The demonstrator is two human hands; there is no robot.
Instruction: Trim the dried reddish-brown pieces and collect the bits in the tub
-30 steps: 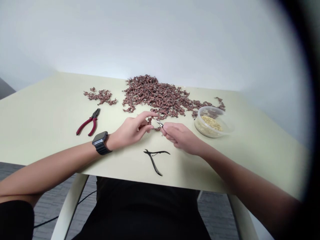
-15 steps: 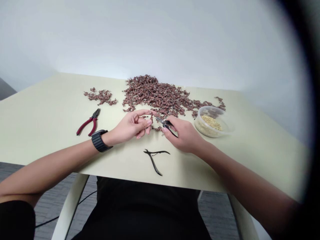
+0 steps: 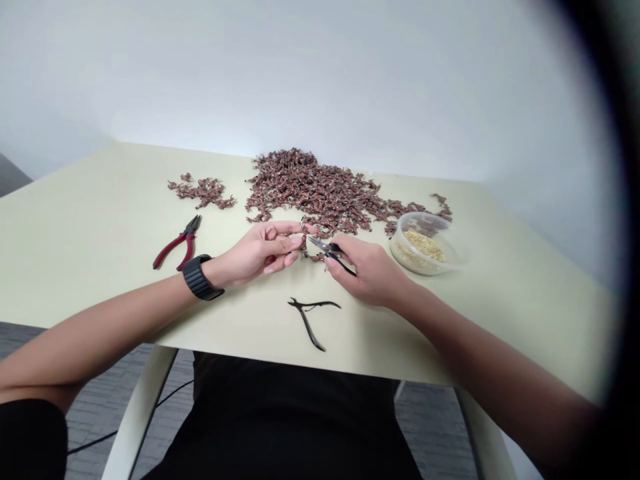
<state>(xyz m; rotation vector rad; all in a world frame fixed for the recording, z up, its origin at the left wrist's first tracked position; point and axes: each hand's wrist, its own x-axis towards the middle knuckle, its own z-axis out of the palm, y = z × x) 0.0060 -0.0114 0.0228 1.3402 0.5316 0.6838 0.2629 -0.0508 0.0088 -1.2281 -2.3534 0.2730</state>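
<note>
My left hand [image 3: 273, 247], with a dark watch band on its wrist, pinches a small reddish-brown piece [image 3: 303, 241] between thumb and fingers; its exact kind is too small to tell. My right hand [image 3: 367, 268] is closed around black-handled pliers [image 3: 327, 249]. Their metal jaws point left, close beside the piece; whether they touch it I cannot tell. Behind both hands spreads a big heap of similar brown pieces [image 3: 315, 190]. A few more lie on the table under the fingers, partly hidden.
On the pale table [image 3: 240, 327] black nippers [image 3: 307, 320] lie near the front edge. Red-handled pliers [image 3: 180, 243] lie at left, below a smaller pile of brown pieces [image 3: 203, 191]. At right stands a clear round tub [image 3: 425, 247] holding golden bits. A wall rises behind.
My left fingers have shifted, turning the brown piece lower and closer in against them. The right hand with the pliers has hardly moved.
</note>
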